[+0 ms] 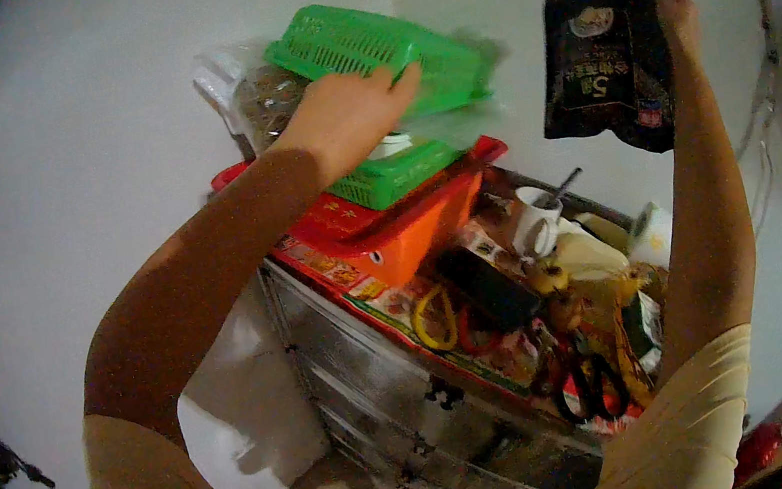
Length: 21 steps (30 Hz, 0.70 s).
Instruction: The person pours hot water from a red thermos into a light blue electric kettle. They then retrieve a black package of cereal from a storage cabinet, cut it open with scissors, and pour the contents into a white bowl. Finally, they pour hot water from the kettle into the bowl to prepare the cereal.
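My left hand (349, 114) grips the near side of a green slotted plastic basket (360, 40), which is tilted, with its fingertips partly blurred. Below it, a second green plastic basket (403, 173) with something white in it sits on a red-orange plastic bin (405, 238). Up at the right, my right hand (678, 12) holds a black printed food pouch (599, 61) by its edge, against the wall behind. The pouch bears writing, upside down to me. Beside the baskets is a clear plastic bag (267, 100) with brownish contents.
A chest with clear drawers (368, 346) carries the bin and much clutter: a white cup (530, 212), a black box-like object (488, 287), a yellow ring-shaped handle (434, 320), and black-handled scissors (594, 388). Cables (766, 112) hang along the right wall.
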Motion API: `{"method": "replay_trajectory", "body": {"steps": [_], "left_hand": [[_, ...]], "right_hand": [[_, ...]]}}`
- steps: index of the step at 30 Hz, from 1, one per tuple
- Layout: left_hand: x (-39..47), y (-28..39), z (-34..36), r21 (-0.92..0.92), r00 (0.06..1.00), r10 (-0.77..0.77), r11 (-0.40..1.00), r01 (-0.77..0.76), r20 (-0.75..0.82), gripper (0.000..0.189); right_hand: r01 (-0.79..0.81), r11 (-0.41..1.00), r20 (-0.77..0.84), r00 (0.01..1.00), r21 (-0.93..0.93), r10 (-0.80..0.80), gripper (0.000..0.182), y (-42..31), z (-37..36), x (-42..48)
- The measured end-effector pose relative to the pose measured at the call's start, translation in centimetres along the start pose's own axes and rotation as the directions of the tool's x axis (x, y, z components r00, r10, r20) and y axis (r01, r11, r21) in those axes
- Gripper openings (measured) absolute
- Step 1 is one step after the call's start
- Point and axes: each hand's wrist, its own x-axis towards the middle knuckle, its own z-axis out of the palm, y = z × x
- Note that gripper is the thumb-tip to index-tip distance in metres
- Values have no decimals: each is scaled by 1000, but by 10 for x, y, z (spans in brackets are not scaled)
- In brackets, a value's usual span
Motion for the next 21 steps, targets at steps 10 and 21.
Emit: {"method": "replay_trajectory", "body": {"steps": [10,21], "left_hand": [[-31,0,-32,-265,994,46,964,-18,101,57],[-129,138,-125,-628,750,-134,-652,425,648,32]], "right_hand": [[-342,701,417,906,626,70,21,-161,-120,-50],[-416,586,313,909,695,275,25,-325,-235,-261]]}}
